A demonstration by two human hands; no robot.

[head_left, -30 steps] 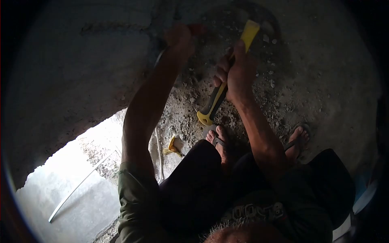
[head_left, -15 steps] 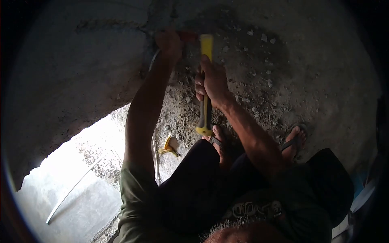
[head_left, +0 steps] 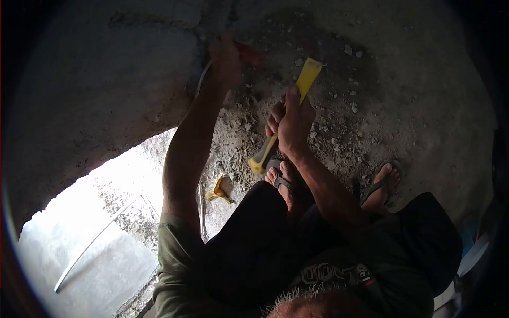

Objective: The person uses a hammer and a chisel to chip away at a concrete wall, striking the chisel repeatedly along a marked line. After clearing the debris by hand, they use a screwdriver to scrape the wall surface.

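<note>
High in the head view, my left hand [head_left: 225, 55] is closed around a tool like a chisel, its red handle [head_left: 248, 54] sticking out to the right; shadow hides its tip near the wall. My right hand [head_left: 295, 119] grips a hammer [head_left: 307, 77] with a yellow and dark grey handle, the thumb lying along the shaft. The hammer tilts up to the right, its yellow upper end apart from the red handle. Its head is not clearly visible.
A rough grey wall [head_left: 106, 95] rises on the left above a bright broken-edged opening [head_left: 79, 206]. Rubble [head_left: 339, 135] covers the ground by my sandalled feet [head_left: 281, 180]. A yellow peel [head_left: 218, 190] and a thin white strip [head_left: 90, 246] lie at left.
The hammer has swung right and tilted, its upper end moving away from the red handle. My right hand has shifted right and slightly down. My left hand keeps its grip nearly in place.
</note>
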